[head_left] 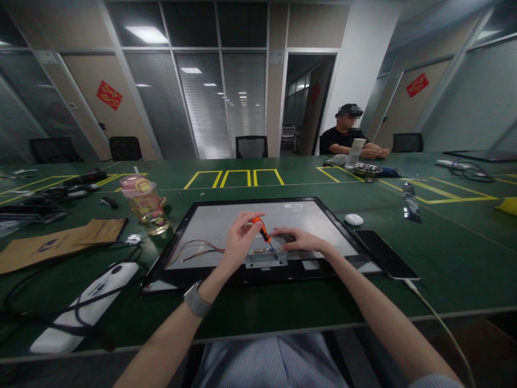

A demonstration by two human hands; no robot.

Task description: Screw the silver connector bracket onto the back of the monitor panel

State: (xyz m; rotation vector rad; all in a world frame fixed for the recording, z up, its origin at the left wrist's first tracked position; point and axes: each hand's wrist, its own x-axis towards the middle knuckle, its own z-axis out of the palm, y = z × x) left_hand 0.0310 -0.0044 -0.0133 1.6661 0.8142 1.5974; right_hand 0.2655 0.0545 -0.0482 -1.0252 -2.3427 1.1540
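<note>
My left hand (pixel 239 236) is closed on the handle of an orange and black screwdriver (pixel 263 230). The tool is tilted, its shaft pointing down at a small board (pixel 262 251) in a metal bracket (pixel 266 263). This bracket sits along the near edge of a flat display panel (pixel 210 223), which lies on the table with its grey back up. Just right of the shaft, my right hand (pixel 298 238) rests low over the panel and bracket, fingers stretched out and apart. Its fingertips partly hide the board's right end. Thin coloured wires (pixel 197 249) run left from the bracket.
On the left are a drink bottle (pixel 145 205), a paper bag (pixel 60 242) and a white power strip (pixel 86 307) with black cables. To the right lie a white earbud case (pixel 354 219) and a phone (pixel 385 253) on a cable. Across the table sits a person (pixel 343 137).
</note>
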